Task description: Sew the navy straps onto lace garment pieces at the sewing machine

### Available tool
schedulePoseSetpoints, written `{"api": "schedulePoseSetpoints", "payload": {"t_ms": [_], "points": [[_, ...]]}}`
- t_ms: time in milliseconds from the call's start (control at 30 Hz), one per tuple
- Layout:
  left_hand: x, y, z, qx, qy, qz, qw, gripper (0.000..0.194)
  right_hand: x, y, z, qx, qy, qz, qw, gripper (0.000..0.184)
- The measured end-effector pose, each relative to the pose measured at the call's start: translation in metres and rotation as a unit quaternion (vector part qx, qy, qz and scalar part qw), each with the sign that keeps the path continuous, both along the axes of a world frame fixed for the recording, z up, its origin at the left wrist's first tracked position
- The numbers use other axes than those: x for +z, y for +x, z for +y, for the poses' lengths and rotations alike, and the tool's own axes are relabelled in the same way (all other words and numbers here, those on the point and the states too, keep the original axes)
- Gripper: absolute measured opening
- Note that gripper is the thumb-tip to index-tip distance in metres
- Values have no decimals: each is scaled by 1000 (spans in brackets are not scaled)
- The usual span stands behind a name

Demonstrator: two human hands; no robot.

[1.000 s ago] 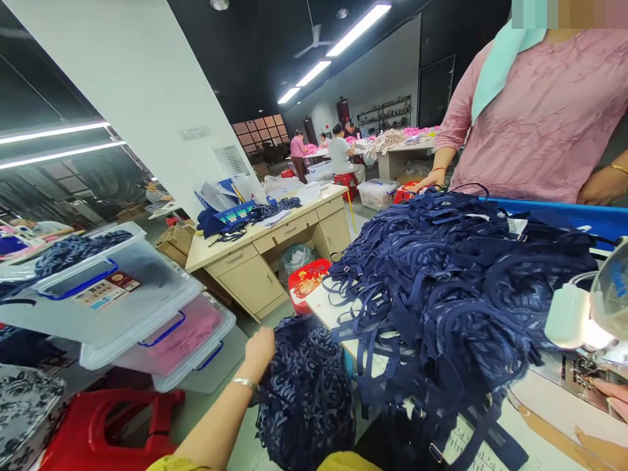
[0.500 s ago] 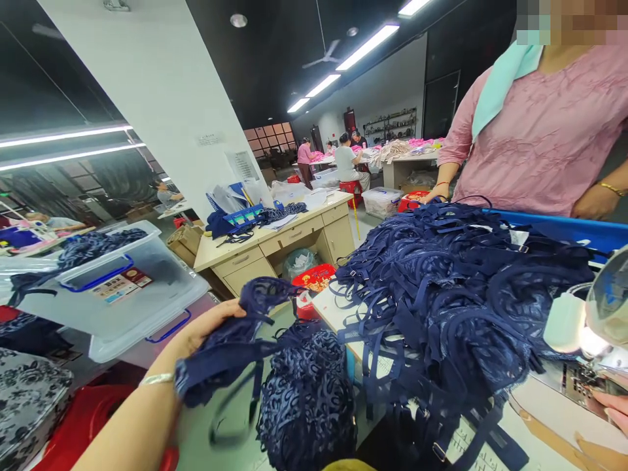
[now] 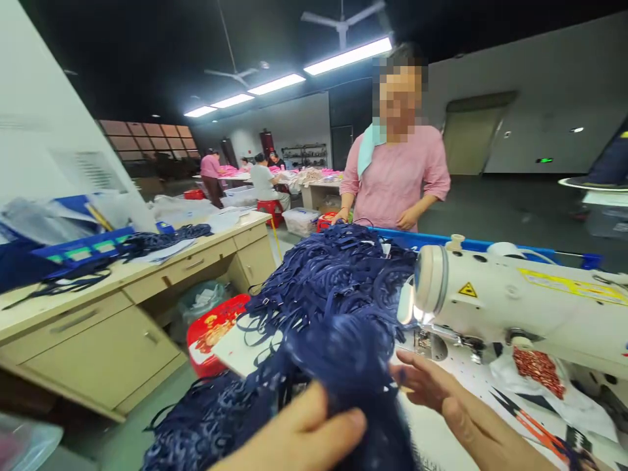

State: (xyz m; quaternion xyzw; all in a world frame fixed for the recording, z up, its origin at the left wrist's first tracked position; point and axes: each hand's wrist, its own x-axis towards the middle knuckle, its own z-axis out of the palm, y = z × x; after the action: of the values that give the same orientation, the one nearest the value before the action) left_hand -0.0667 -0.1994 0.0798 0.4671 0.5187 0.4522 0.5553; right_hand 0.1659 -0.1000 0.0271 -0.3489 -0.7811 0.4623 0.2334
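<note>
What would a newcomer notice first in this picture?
The eye falls first on the big heap of navy blue lace garments piled in the middle of the work table, with the left hand gripping a piece at the bottom and the right hand open beside it. Next comes the white sewing machine on the right, its lamp lit. Behind the heap stands a person in a pink top.

Yellow warning triangle sign on sewing machine (image 3: 515, 297) head (long yellow label unreadable); no legible text.
</note>
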Motion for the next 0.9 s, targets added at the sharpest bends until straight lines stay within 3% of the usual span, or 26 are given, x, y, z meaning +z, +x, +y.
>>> {"api": "schedulePoseSetpoints", "payload": {"t_ms": [33,100,167,267,367,433,533,633,700,733,833,900], "points": [[-9,16,8,-44,3,15,999,47,0,-3,-5,-18,-12,7,1000,68],[-30,36,21,-48,22,42,998,53,-8,-5,-8,-66,-30,5,997,73],[-49,43,33,16,27,35,999,57,-19,-2,-6,-86,-58,12,994,68],[-63,34,51,94,-3,-58,994,66,-32,6,-3,-27,-110,35,993,56],[-56,19,63,143,-57,-185,971,61,-35,6,-3,38,-91,-1,995,53],[-44,11,66,185,-64,-205,959,58,-30,0,-3,56,-66,-3,996,49],[-25,-1,76,237,37,-121,963,66,-18,-13,2,24,-50,37,998,35],[-19,-12,104,267,221,104,932,52,-13,-21,16,-23,35,54,998,26],[-27,-16,134,225,312,269,883,43,-19,-20,29,-43,85,46,994,27],[-34,-16,149,174,336,330,865,45,-25,-18,36,-50,97,31,994,28],[-55,-11,190,25,354,418,836,65,-50,-10,56,-58,120,-20,991,34],[-64,-4,210,-31,368,439,819,69,-67,-5,68,-53,148,-22,987,38]]}}
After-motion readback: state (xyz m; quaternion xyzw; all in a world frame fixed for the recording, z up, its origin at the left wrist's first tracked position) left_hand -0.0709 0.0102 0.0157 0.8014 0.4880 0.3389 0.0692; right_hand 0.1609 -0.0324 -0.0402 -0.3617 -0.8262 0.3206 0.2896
